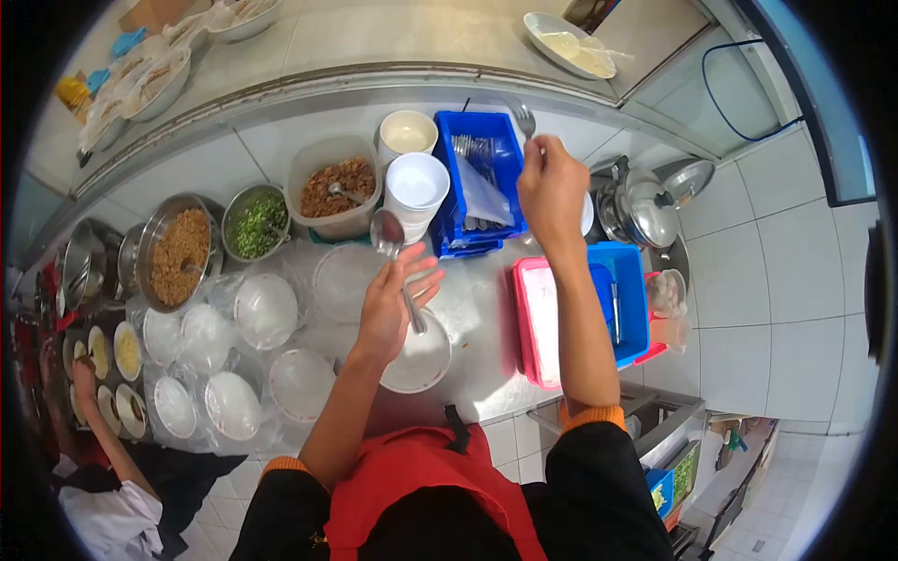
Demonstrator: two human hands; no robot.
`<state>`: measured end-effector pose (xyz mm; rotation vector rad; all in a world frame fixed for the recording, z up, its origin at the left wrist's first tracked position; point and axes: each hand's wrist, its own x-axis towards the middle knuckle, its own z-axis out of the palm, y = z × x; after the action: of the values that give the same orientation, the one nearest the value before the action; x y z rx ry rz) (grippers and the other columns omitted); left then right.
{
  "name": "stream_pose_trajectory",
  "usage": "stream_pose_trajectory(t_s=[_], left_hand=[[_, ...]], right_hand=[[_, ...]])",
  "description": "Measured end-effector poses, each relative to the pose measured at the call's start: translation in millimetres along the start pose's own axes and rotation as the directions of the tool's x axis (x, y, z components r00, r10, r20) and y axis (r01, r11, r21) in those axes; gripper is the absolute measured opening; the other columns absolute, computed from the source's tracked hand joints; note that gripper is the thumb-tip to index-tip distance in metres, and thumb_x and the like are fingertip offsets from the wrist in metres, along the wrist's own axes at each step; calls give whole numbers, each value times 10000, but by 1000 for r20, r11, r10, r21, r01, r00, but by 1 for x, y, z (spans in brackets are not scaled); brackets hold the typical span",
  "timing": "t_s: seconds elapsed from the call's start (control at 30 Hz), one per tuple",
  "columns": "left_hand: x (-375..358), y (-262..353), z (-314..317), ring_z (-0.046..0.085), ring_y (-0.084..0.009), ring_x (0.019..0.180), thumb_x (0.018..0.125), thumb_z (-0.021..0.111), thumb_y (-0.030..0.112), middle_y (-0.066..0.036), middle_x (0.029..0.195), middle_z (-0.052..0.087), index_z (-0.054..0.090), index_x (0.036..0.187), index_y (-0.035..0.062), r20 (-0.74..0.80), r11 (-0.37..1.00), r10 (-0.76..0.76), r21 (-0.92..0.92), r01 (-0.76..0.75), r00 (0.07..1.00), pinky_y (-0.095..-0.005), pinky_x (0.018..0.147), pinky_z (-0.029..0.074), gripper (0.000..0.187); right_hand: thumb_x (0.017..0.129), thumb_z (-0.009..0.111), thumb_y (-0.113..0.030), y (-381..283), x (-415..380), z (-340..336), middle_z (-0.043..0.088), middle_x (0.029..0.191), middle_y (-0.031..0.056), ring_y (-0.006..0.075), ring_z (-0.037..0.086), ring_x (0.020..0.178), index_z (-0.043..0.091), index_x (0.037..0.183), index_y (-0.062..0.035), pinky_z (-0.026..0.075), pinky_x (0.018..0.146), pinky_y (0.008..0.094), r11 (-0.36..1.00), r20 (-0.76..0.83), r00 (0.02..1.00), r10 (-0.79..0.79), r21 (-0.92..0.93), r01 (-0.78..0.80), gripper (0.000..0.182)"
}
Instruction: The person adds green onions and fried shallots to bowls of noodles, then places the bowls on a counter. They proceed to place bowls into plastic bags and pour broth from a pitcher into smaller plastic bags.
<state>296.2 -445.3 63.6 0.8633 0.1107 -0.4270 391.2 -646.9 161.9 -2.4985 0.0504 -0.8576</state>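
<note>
My left hand [393, 304] holds a metal spoon [386, 234], its bowl pointing up and away and its handle passing under the spread fingers. Closed around a metal fork [524, 119] is my right hand [552, 187], raised beside the blue cutlery basket [506, 150]. The fork is partly blurred, with its handle hidden in the fist. Inside the basket lie metal cutlery and a clear plastic bag. Below my left hand sits a plastic-covered bowl [418, 360]. White stacked cups [417, 187] stand between the left hand and the basket.
A tub of brown crumbly food [309, 220], a bowl of chopped greens [229, 229] and a pan of minced food [150, 280] line the wall. Several wrapped bowls [265, 310] cover the left. Pink [521, 318] and blue bins [638, 323] stand right. A co-worker's hand [84, 379] works far left.
</note>
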Motion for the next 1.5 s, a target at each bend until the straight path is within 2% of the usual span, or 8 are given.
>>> stream_pose_trajectory(t_s=[0.17, 0.33, 0.77, 0.9, 0.97, 1.23, 1.37, 1.5], left_hand=[[-4, -7, 27, 544, -280, 1076, 1007, 333, 298, -141, 1214, 510, 392, 1324, 20, 20, 995, -63, -81, 64, 998, -393, 904, 445, 425], [-18, -37, 19, 394, -93, 573, 1010, 305, 326, -35, 983, 548, 505, 1180, 48, 101, 967, -131, -204, 149, 986, -231, 518, 353, 381], [-46, -132, -51, 473, -168, 707, 1004, 319, 308, -25, 724, 458, 432, 739, 139, -276, 866, -497, -226, 447, 823, -335, 679, 432, 334], [-36, -144, -84, 532, -218, 642, 967, 384, 256, -71, 738, 558, 561, 831, 50, -228, 764, -491, 351, 541, 841, -365, 623, 479, 304], [-31, -127, -83, 666, -285, 764, 890, 514, 215, -217, 803, 655, 638, 810, -42, -202, 197, -295, 944, 266, 934, -379, 649, 527, 297], [-15, -107, -77, 672, -353, 778, 706, 624, 59, -260, 820, 653, 656, 839, -84, -157, -171, -249, 978, 116, 956, -375, 717, 551, 198], [-2, -143, -116, 668, -367, 796, 685, 629, 69, -223, 847, 667, 656, 828, -89, 164, -383, -182, 897, -223, 970, -379, 747, 546, 214], [-23, -96, -55, 667, -358, 608, 684, 601, 5, -294, 751, 638, 597, 747, -127, -100, 26, -206, 994, 107, 974, -365, 599, 560, 146]], right_hand=[[835, 636, -106, -8, -96, -10, 542, 711, -8, 65, 503, 649, 674, 866, -2, 409, 500, 268, 662, 544, 835, 80, 597, -452, 115], [805, 680, -82, -33, -152, -6, 459, 783, 20, 99, 476, 643, 671, 843, 10, 437, 541, 272, 617, 629, 755, 187, 522, -589, 99], [835, 502, 16, -39, -321, 18, 497, 1091, 307, 461, 557, 910, 487, 1200, 98, 480, 789, 456, 928, 653, 733, 189, 126, -352, 374], [766, 456, 87, -49, -333, 22, 483, 1062, 347, 492, 546, 909, 392, 1259, 116, 479, 814, 486, 902, 733, 608, 306, -20, -431, 498], [759, 455, 86, -48, -341, 30, 477, 1066, 353, 495, 549, 909, 385, 1256, 114, 480, 814, 494, 894, 751, 590, 297, -1, -449, 502], [776, 587, -54, -51, -334, 28, 496, 1017, 343, 495, 565, 887, 388, 1182, 103, 494, 796, 501, 884, 797, 458, 394, -193, -426, 478], [816, 555, -125, 24, -369, 72, 513, 1037, 383, 482, 591, 821, 246, 1331, 131, 509, 719, 503, 888, 499, 790, 357, 80, -452, 654], [780, 460, 10, 2, -349, 53, 613, 897, 305, 307, 675, 583, 227, 1371, 89, 579, 567, 361, 314, 700, 425, 574, 291, -904, 640]])
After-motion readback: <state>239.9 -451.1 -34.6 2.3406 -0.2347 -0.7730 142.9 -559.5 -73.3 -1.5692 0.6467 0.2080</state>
